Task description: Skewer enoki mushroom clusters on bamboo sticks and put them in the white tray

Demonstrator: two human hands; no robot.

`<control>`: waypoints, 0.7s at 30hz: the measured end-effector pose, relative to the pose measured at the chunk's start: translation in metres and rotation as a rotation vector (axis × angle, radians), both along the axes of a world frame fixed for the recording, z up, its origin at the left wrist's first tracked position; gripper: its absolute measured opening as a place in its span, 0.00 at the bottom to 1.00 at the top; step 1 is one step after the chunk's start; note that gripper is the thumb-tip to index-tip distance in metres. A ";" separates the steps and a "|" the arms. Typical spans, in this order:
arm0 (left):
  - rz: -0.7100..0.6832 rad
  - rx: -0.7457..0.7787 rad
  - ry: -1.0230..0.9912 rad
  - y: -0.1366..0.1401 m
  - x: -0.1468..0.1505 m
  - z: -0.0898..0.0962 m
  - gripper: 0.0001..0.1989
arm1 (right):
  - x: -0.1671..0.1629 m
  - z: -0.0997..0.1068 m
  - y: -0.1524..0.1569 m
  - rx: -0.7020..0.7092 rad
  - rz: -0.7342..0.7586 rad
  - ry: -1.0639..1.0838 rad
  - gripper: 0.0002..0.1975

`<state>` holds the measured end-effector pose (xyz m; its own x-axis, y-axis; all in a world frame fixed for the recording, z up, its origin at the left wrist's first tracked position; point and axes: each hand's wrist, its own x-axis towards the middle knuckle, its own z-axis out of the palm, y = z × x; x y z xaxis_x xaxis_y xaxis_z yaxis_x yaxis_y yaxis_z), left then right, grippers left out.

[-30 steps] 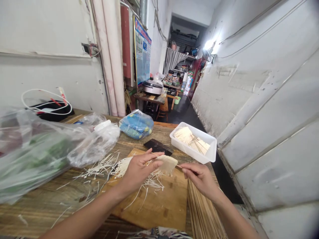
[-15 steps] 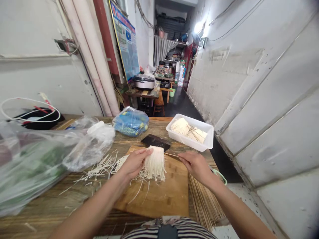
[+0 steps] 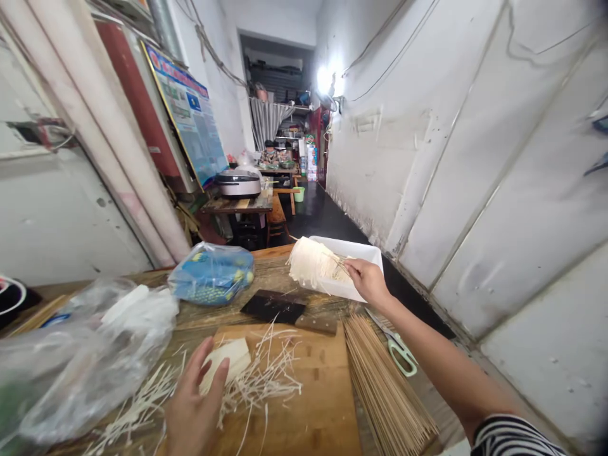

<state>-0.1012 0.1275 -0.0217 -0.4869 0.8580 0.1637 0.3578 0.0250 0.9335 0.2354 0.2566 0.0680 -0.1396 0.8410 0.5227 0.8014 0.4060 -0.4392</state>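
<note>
My right hand [image 3: 368, 278] is closed on the thin stick end of a skewer of enoki mushrooms [image 3: 308, 261]. The pale fan of mushrooms hangs over the left side of a white plastic container [image 3: 373, 252], which has more enoki inside. With thumb and fingers apart, my left hand [image 3: 196, 399] is beside a pale enoki bundle [image 3: 236, 354] on the wooden cutting board [image 3: 323, 386]; whether it touches the bundle I cannot tell. Loose enoki strands [image 3: 270, 373] are scattered over the board. A dark-bladed cleaver [image 3: 273, 308] lies across the board's far edge.
Bamboo skewers [image 3: 382, 386] lie in a pile right of the board, with green-handled scissors [image 3: 401, 354] alongside. A blue bundle in clear plastic [image 3: 211, 273] and crumpled plastic bags [image 3: 95, 367] occupy the left. Farther off, a rice cooker [image 3: 239, 183] stands on another table.
My right hand has carried the skewered enoki from the board to the container. My left hand has let go of it and moved left and nearer. The view has turned right.
</note>
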 end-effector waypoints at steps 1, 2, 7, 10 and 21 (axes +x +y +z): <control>0.007 -0.012 -0.016 -0.002 -0.002 -0.003 0.34 | 0.000 -0.003 0.013 -0.029 -0.029 0.004 0.13; 0.014 -0.029 -0.031 -0.003 -0.004 -0.006 0.34 | 0.000 -0.006 0.024 -0.065 -0.057 0.004 0.13; 0.025 -0.031 -0.006 -0.007 -0.011 -0.014 0.33 | 0.000 -0.028 0.069 -0.265 -0.194 -0.045 0.12; 0.054 -0.018 0.098 -0.011 -0.017 -0.013 0.31 | 0.004 -0.032 0.078 -0.312 -0.268 -0.103 0.12; 0.165 0.035 0.384 -0.040 -0.054 0.000 0.20 | 0.030 -0.057 -0.096 -0.311 -0.206 -0.383 0.14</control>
<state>-0.1548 0.0877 -0.0217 -0.5157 0.7639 0.3879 0.6735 0.0816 0.7347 0.2649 0.1608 0.0110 -0.0875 0.9782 0.1884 0.9773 0.1210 -0.1742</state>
